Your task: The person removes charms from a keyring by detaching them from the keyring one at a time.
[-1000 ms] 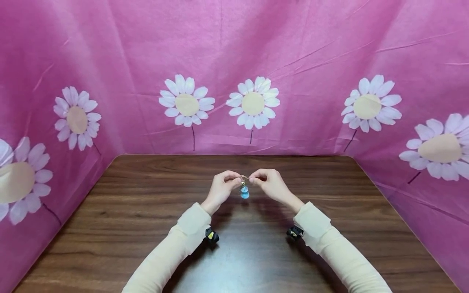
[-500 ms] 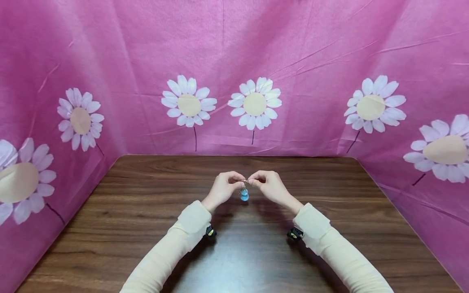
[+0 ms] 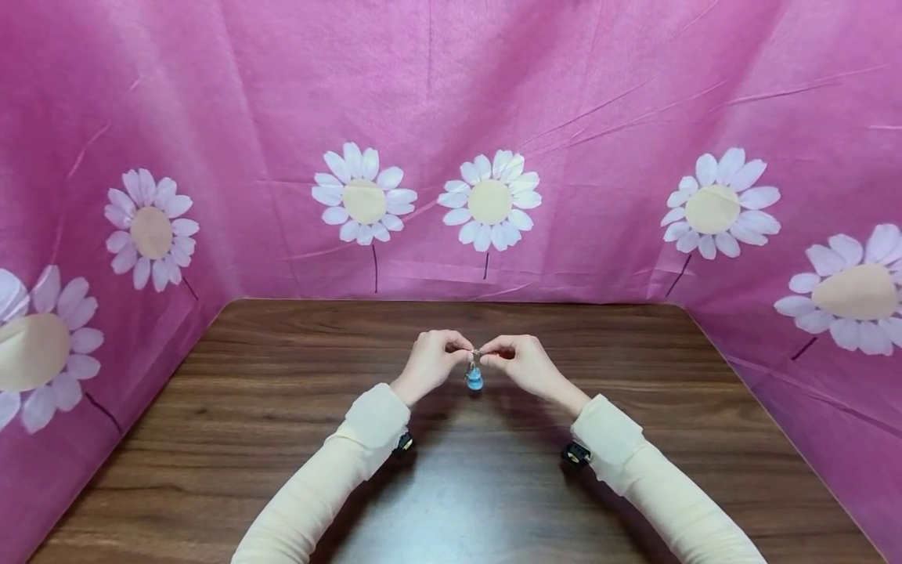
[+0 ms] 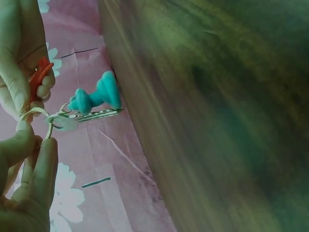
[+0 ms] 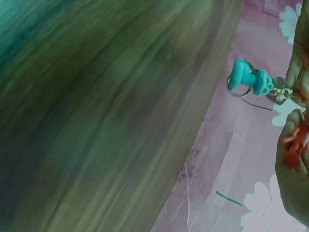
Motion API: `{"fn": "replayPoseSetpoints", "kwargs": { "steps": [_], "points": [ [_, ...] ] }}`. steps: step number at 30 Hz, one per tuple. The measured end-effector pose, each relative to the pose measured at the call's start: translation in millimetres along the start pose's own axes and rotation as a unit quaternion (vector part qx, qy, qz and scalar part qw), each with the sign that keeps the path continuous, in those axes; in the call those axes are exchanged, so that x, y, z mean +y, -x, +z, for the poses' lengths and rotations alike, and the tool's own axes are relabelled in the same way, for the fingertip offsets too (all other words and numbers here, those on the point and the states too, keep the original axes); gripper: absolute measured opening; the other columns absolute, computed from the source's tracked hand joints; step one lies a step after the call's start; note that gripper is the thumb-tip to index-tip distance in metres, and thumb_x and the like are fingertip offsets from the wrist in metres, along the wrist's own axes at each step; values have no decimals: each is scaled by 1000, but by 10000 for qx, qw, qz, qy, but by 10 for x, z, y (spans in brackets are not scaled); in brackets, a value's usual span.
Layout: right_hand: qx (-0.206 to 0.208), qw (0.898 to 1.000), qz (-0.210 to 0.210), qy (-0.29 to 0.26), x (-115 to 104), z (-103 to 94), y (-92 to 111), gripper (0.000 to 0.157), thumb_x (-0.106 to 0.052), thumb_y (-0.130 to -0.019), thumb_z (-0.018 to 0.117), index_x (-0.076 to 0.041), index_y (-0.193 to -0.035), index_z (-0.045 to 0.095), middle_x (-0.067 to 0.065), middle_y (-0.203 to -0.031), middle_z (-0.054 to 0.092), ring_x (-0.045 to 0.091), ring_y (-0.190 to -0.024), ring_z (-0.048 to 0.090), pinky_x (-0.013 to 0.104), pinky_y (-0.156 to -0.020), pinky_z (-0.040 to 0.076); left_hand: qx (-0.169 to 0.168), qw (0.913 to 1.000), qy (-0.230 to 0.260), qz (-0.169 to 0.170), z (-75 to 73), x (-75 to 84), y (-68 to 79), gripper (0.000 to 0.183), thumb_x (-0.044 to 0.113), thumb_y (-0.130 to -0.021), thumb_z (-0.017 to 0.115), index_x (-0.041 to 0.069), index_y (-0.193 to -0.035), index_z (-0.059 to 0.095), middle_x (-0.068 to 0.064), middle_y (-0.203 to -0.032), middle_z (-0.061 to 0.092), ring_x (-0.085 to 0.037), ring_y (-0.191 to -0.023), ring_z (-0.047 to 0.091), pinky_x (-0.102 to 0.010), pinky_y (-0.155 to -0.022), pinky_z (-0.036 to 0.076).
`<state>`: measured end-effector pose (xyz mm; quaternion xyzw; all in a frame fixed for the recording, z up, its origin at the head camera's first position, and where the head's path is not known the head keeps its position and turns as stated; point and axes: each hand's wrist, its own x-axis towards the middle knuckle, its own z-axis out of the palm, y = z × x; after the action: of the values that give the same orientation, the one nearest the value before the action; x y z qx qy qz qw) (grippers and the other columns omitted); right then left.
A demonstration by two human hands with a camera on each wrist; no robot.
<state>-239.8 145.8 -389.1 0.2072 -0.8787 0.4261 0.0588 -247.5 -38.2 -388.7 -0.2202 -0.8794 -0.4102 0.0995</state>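
A: Where's the ring (image 4: 36,110)?

B: Up between the two hands, with the table (image 3: 247,392) below it.

A: What are the hands doing?

B: The left hand (image 3: 428,364) pinches the ring with thumb and fingertips. The right hand (image 3: 527,364) has its fingers curled about the red piece (image 4: 39,79), with its thumb tip at the ring's edge.

A: And the teal charm (image 3: 474,380)?

B: It hangs below the ring, beside some metal bits (image 4: 104,114). Neither hand grips it.

A: So how far along is this?

B: Midway, I'd judge. The charm looks linked to the ring, so that part seems done.

A: And the red piece?

B: It's right beside the ring, but the fingers hide whether the two are joined. I can't tell if that part is finished.

A: What's left, then?

B: Whatever the fingers are working at on the ring's edge, I'd say, and after that letting go. Both hands have hold, so it doesn't look complete.
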Motion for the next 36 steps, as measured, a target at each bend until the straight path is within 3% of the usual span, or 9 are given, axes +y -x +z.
{"fn": "replayPoseSetpoints", "kwargs": {
  "steps": [6, 15, 28, 36],
  "points": [
    [13, 9998, -219, 22, 57, 31, 40, 15, -11, -78, 71, -10, -93, 72, 2, -83, 69, 8, -69, 56, 20, -60, 47, 111, 9999, 75, 14, 9, -46, 45, 5, 17, -78, 71, 12, -81, 72, 1, -79, 71, -9, -69, 61, -20, -61, 46],
    [461, 9972, -594, 39, -14, 20, 48, 12, -11, -77, 72, -10, -90, 72, 0, -80, 70, 5, -66, 55, 25, -57, 48, 299, 9989, 348, 80, -87, -2, 48, 5, 14, -78, 71, 10, -80, 72, -1, -78, 71, -10, -69, 61, -20, -61, 47],
    [451, 9973, -573, -23, 2, 53, 109, 10, -12, -78, 71, -13, -89, 72, -2, -80, 69, 5, -67, 54, 21, -57, 46, 295, 9953, 916, -88, -87, -22, 121, 7, 12, -78, 71, 6, -80, 71, -3, -76, 71, -7, -67, 58, -18, -58, 45],
    [506, 9961, -689, -208, -50, 22, 75, 11, -12, -78, 71, -11, -89, 72, 1, -80, 69, 5, -63, 52, 21, -53, 44, 376, 9887, 1414, -314, -107, -25, 88, 4, 8, -78, 71, 6, -81, 72, -7, -78, 71, -5, -66, 57, -19, -57, 43]
  ]
}}
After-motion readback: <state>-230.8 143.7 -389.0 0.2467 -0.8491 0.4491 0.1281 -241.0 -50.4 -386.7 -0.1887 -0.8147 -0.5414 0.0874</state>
